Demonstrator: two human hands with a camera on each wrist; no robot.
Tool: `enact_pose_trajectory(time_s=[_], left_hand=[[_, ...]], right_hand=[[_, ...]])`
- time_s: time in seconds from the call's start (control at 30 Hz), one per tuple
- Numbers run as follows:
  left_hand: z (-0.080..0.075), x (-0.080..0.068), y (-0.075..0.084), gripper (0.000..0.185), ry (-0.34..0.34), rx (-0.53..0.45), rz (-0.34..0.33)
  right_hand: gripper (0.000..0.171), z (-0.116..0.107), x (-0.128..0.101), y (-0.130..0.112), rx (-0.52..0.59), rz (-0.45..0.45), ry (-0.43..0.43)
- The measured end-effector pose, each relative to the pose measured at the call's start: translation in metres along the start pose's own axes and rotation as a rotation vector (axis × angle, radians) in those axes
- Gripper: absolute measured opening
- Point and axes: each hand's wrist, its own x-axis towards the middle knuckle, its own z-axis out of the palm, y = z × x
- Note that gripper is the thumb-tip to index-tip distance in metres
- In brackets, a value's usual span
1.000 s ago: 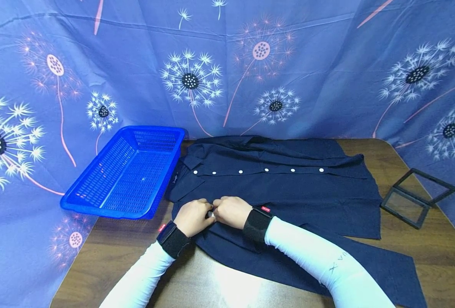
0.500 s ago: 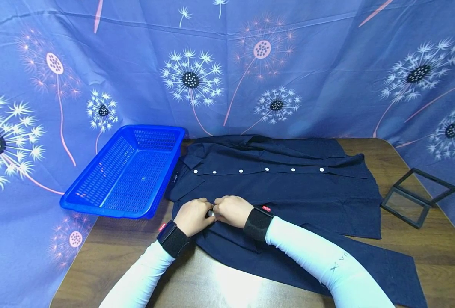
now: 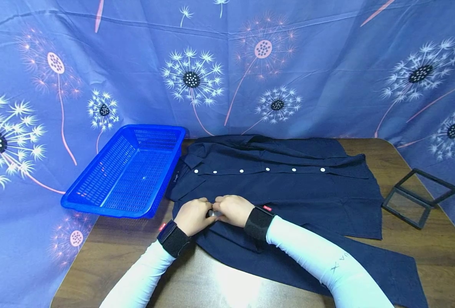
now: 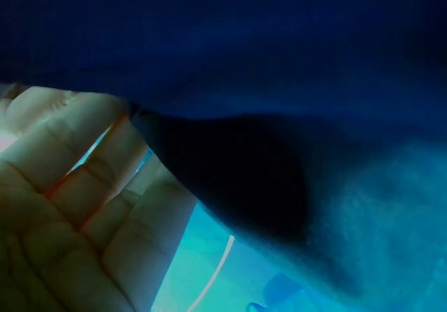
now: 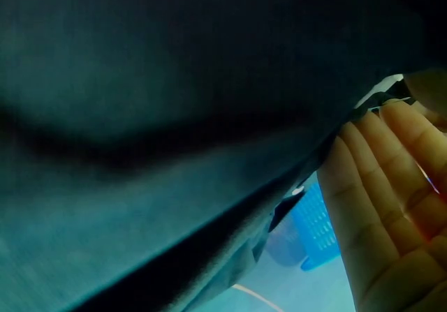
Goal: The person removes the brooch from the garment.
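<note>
A dark navy button-up shirt [image 3: 289,192] lies spread on the table, its collar to the left and its white buttons in a row. My left hand [image 3: 193,217] and right hand [image 3: 233,210] meet at the near shoulder, and each pinches the shirt's cloth. Between the fingertips shows a small whitish, shiny thing [image 3: 213,213]; what it is I cannot tell. Dark cloth fills much of the left wrist view, with the fingers [image 4: 105,158] at its edge. Likewise in the right wrist view, the fingers [image 5: 380,179] reach the cloth's edge.
A blue plastic basket [image 3: 108,212] stands left of the collar. At the right, a black hinged frame [image 3: 429,205] with clear panes rests open near the table's edge. Behind the wooden table [image 3: 108,256] hangs a blue cloth [image 3: 227,25] printed with dandelions.
The hands stay at the same spot on the shirt. Slightly more of the small whitish thing shows between the fingertips, and the whole view has shifted a little.
</note>
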Motion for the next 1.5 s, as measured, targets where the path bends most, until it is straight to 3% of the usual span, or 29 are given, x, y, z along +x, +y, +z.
enact_pose_trajectory(time_s=[0.57,0.83,1.13,1.5], left_hand=[[-0.002,0.000,0.000,0.023,-0.015,-0.018,0.004],[-0.002,0.000,0.001,0.022,-0.011,-0.002,0.005],[-0.001,-0.001,0.001,0.022,0.020,0.003,0.022],[-0.001,0.000,0.001,0.023,0.022,-0.003,0.014]], right_hand=[[0.009,-0.009,0.002,0.006,0.065,-0.034,-0.024],[0.008,-0.013,-0.002,0.001,-0.017,-0.080,0.009],[0.007,-0.002,-0.004,-0.005,-0.179,-0.086,0.029],[0.005,0.002,-0.003,-0.005,-0.210,-0.084,0.043]])
